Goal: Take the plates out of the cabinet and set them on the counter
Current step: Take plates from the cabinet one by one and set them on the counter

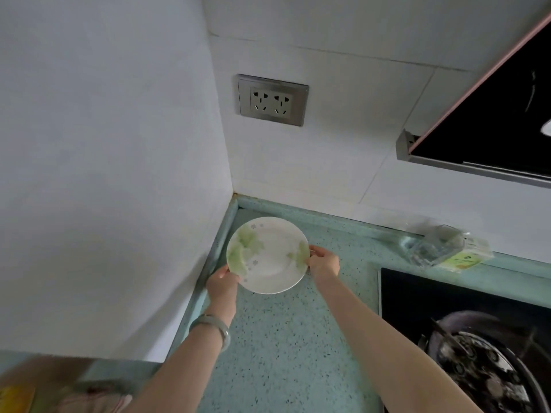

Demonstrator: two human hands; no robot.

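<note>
A white plate (269, 257) with green leaf prints sits low over the far left corner of the speckled teal counter (286, 338), close to the walls. My left hand (222, 286) grips its near left rim, thumb on top. On the opposite side, my right hand (323, 263) holds the right rim. I cannot tell whether the plate touches the counter. No cabinet is in view.
A black cooktop (417, 293) with a dark pan (489, 365) lies at the right. Behind it stands a clear plastic container (432, 248) against the wall. A double socket (272, 99) is on the tiled wall, and a range hood (492, 129) hangs at upper right.
</note>
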